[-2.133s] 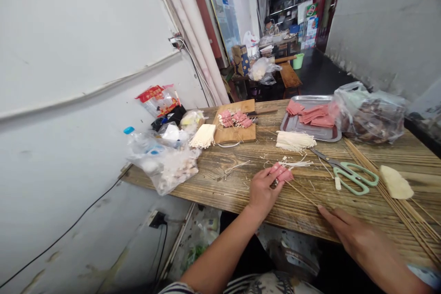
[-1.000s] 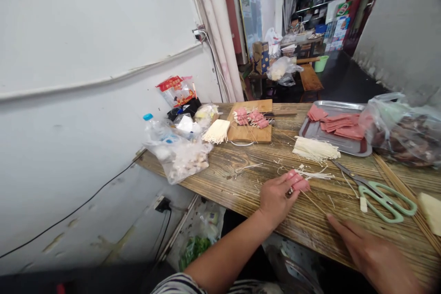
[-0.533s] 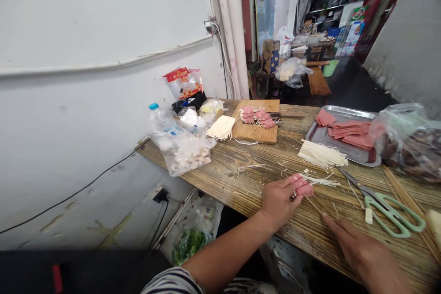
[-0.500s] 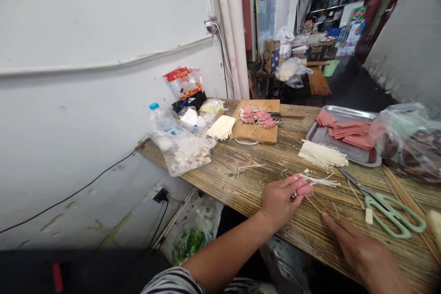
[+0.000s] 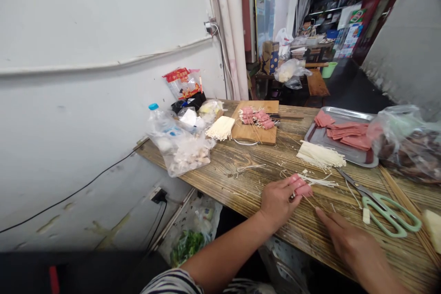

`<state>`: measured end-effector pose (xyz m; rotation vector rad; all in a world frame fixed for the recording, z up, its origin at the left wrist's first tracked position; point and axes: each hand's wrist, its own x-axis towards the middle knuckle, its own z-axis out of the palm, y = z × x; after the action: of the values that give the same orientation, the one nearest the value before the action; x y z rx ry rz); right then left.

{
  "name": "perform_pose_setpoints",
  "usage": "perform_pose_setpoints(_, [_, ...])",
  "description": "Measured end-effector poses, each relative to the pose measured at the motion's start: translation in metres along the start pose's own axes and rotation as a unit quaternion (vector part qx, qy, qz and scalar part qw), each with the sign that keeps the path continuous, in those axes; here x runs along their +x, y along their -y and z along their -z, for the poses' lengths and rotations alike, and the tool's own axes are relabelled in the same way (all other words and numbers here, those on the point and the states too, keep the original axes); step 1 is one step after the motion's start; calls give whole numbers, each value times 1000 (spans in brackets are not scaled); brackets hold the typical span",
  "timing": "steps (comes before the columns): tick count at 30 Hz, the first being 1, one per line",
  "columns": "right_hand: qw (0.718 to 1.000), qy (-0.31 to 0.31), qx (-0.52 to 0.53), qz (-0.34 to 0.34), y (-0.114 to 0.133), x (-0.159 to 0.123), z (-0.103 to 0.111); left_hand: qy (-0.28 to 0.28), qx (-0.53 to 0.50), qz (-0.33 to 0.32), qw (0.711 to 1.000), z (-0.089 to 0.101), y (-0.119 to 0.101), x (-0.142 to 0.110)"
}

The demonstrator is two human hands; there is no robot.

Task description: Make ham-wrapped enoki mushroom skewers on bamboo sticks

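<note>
Beside a white wall, works bare-handed at a plank bench. At the right, has a clear plastic bag of dark pieces, overlapping in view the end of a metal tray with pink slices lying in it. Left of the tray, well apart, sees a wooden cutting board bearing skewered rolls and, nearer the wall, a clear bag of pale chunks.

At the near edge, reaches in with the right hand and curls the left hand near it, the two apart. To the right, has green-handled scissors, tips toward a bundle of enoki mushrooms just in front of the tray. By the board's left side, sees a second enoki bundle.

Between thumb and fingers of the left hand, pinches pink rolls low over the bench, just beside loose enoki strands. With right fingers pressed together, pinches the near end of a thin skewer running up to the rolls. Cannot tell how far inside.
</note>
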<state>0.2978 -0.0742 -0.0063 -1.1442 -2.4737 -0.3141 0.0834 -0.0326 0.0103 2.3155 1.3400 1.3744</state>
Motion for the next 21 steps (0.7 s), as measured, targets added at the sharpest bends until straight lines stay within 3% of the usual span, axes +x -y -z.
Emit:
perform_pose_setpoints(8, [999, 15, -25, -21, 4, 5, 9, 6, -16, 15, 1000, -1, -2, -1])
perform_pose_setpoints(14, [987, 49, -33, -151, 2, -10, 28, -98, 6, 133, 986, 13, 14, -10])
perform_pose_setpoints(18, [971, 63, 73, -219, 2, -14, 32, -146, 14, 156, 977, 41, 41, -18])
perform_pose_setpoints(21, [937, 76, 207, -272, 0, -6, 37, -165, 31, 180, 969, 61, 56, -22])
